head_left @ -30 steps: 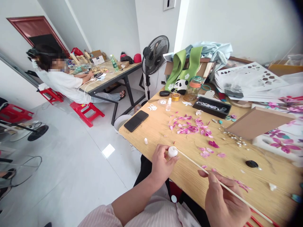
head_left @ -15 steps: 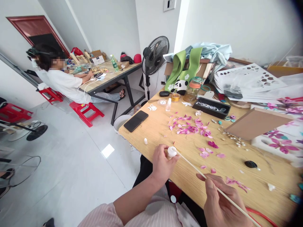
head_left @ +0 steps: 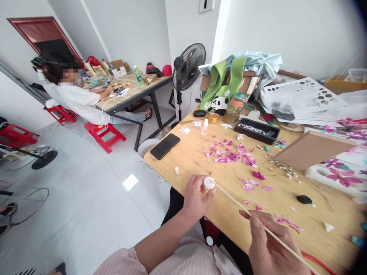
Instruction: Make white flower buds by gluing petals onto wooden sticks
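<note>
My left hand is closed around a small white bottle at the near edge of the table. Between the thumb and fingers of my right hand lies a long, thin pale stick. The stick's far tip meets the top of the bottle; whether it goes inside I cannot tell. A small white cap stands on the wood left of the bottle. Beyond my hands, pink petals are scattered over the tabletop, with a darker magenta flower nearer to me.
A black phone lies at the table's left corner. Farther back are a clear dropper bottle, a glass jar, a black tray and a brown board. A person sits at another table; a fan stands between.
Hardly anything differs. My left hand has shifted its grip slightly on the white bottle, and the stick's tip stays at the bottle's top.
</note>
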{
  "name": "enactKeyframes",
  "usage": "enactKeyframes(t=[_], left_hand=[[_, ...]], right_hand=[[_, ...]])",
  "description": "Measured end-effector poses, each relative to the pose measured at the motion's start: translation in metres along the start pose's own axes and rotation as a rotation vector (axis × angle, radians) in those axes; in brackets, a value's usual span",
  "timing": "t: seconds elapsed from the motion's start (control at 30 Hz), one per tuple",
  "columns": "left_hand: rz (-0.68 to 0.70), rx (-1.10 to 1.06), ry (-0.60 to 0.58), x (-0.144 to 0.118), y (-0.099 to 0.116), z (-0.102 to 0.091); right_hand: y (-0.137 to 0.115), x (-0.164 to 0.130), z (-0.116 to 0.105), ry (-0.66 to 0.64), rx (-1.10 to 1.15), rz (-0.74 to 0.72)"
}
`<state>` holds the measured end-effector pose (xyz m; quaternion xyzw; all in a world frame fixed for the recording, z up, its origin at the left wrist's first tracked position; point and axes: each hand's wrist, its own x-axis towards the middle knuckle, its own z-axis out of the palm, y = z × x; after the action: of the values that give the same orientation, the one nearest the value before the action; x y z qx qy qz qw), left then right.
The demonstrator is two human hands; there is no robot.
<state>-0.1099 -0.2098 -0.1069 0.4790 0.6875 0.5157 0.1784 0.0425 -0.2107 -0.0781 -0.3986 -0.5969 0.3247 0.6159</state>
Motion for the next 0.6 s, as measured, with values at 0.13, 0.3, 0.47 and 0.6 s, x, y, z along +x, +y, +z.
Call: enactKeyframes(t=[0.13, 0.3, 0.47, 0.6], left_hand=[[-0.014, -0.002, 0.001, 0.001, 0.001, -0.001], [-0.032, -0.005, -0.003, 0.000, -0.001, 0.000], [-0.036, 0.010, -0.003, -0.001, -0.001, 0.000], [-0.035, 0.024, -0.005, -0.002, 0.000, 0.000]], right_hand=[[-0.006, 0.002, 0.000, -0.012, -0.044, 0.039], [-0.016, 0.009, 0.000, -0.046, -0.113, -0.041], [-0.020, 0.014, -0.002, -0.133, -0.162, -0.079], [-0.024, 0.025, -0.006, -0.202, -0.305, -0.056]])
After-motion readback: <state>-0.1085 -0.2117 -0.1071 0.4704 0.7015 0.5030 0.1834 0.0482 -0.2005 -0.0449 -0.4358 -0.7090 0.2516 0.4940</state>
